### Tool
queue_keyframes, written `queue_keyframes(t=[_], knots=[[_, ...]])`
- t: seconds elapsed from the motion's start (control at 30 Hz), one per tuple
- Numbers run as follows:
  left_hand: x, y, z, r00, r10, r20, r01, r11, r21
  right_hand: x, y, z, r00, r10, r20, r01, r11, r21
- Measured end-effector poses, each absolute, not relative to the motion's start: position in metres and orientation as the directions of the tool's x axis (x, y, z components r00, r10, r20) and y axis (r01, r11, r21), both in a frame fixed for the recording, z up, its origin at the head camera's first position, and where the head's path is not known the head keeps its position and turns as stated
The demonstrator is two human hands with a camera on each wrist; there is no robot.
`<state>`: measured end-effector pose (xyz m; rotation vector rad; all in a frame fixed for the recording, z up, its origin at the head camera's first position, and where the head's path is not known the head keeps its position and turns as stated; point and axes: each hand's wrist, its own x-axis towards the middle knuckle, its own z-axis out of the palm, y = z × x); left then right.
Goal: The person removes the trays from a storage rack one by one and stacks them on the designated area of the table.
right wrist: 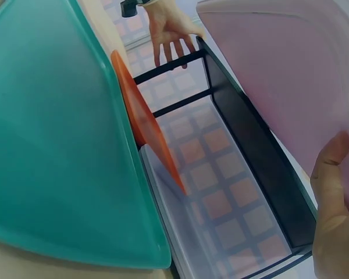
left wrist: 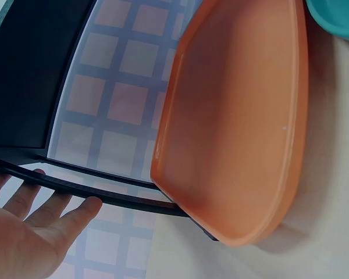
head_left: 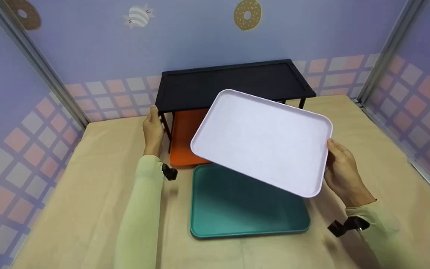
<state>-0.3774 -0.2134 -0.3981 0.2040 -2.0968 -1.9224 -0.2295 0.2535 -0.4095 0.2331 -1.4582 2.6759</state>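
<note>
Purple-blue walls (head_left: 99,45) with pink and white checks stand around a beige surface (head_left: 88,194) below both hands. With its fingers stretched out, the left hand (head_left: 153,130) touches the left end of a black rack (head_left: 200,89). Well apart from it, the right hand (head_left: 343,173) grips one edge of a pale lilac tray (head_left: 263,142), held tilted between the hands. Below that tray, also between the hands, a green tray (head_left: 237,220) lies flat. Just right of the left hand, an orange tray (head_left: 185,138) sits partly under the rack; the right wrist view shows a greyish tray (right wrist: 168,209) beside it, farther from the left hand
</note>
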Motion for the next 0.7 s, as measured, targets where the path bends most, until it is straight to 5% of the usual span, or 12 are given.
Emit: queue_keyframes(t=[0.7], knots=[[-0.3779,-0.2131,-0.4003,-0.944,-0.299,0.136,0.107,0.110,0.988,-0.2239,0.2557,-0.4156,-0.989,-0.034,0.142,-0.111,-0.457,-0.883]])
